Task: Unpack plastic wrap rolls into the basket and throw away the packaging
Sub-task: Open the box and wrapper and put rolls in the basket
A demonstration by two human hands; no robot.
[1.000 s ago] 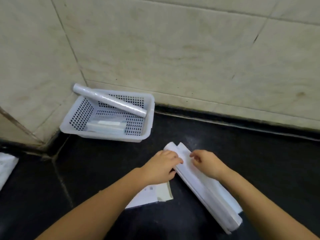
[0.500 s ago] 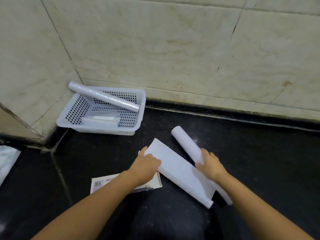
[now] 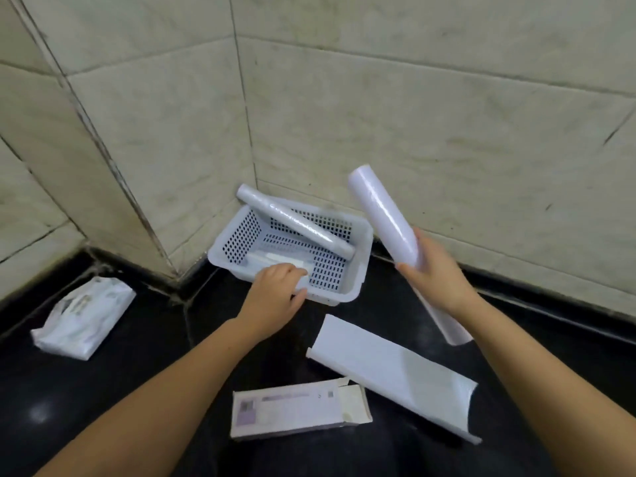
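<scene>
A white perforated basket [image 3: 359,280] sits in the wall corner on the black floor. One plastic wrap roll [image 3: 296,222] lies slanted across its rim, and another white item [image 3: 275,260] lies on its bottom. My right hand [image 3: 438,280] grips a second long white roll [image 3: 382,218] at its middle, held tilted in the air just right of the basket. My left hand [image 3: 275,299] has its fingers curled over the basket's near rim. The curled white paper wrapper [image 3: 395,373] lies loose on the floor, with an opened flat carton [image 3: 299,411] to its left.
A white plastic-wrapped packet [image 3: 82,315] lies on the floor at the far left. Tiled walls meet in a corner right behind the basket. Black floor stretches between the packet and the carton.
My right hand pulled the roll out of the paper wrapper and lifted it toward the basket. My left hand let go of the wrapper and moved to the basket's rim.
</scene>
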